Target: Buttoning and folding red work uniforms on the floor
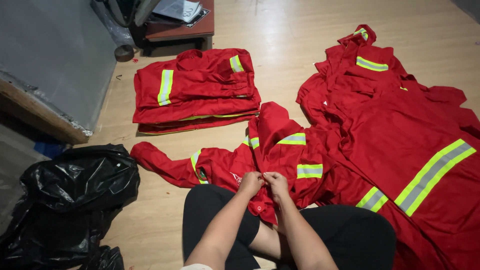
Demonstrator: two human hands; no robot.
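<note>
Pinching the red work jacket (235, 167) front, the left hand (250, 182) and right hand (276, 183) grip closed; its long axis crosses the floor (150, 220), sleeve pointing left.

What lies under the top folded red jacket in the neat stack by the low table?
Under the top folded jacket more folded red garments show only as edges with yellow trim. Their number cannot be told; the wooden floor beneath is covered.

place: garment packing room | evidence: folded red workwear stack (196, 90), loose jackets (400, 130), wood floor (280, 35)
</note>
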